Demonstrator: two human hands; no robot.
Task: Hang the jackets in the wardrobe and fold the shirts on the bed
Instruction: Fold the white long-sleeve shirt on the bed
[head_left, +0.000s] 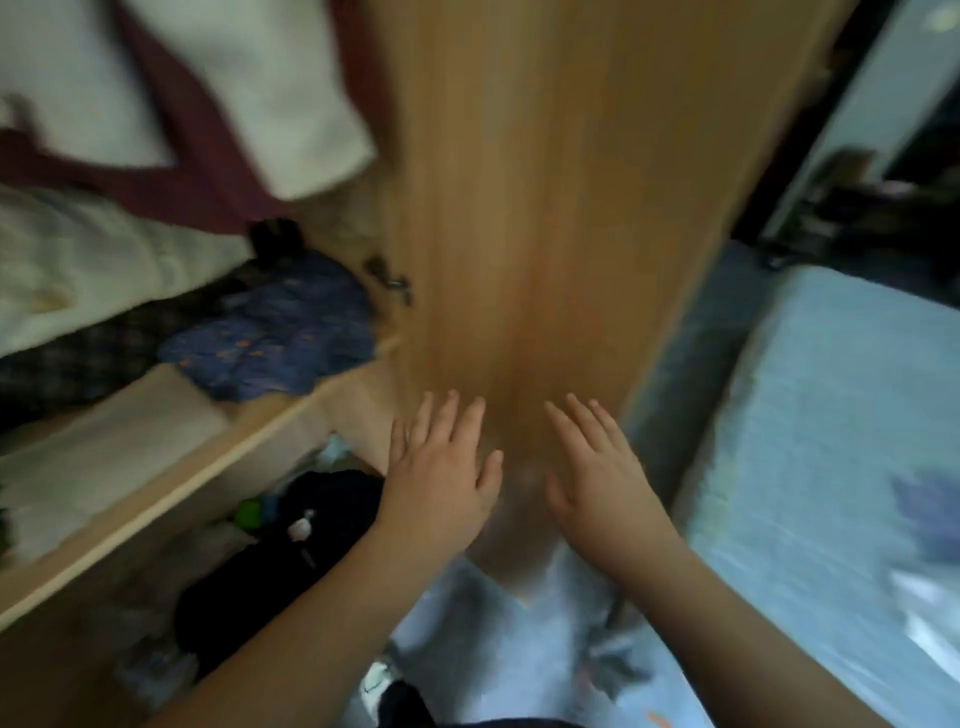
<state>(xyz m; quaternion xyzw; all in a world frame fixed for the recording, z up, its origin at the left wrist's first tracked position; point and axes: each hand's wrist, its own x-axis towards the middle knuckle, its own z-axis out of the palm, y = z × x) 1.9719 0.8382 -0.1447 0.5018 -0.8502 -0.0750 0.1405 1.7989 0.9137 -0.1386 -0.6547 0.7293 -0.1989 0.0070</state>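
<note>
Both hands are seen spread against the lower part of the wooden wardrobe door (545, 208). The left hand (441, 483) is laid flat with fingers straight and slightly apart, nothing held. The right hand (597, 478) is set just beside it, fingers likewise extended and holding nothing. Left of the door, a white and maroon jacket (249, 104) is seen hanging inside the wardrobe, above a blue patterned garment (275, 338) piled on a shelf (156, 499). Right of the door, the bed (831, 415) is seen, covered in pale blue; much is blurred.
</note>
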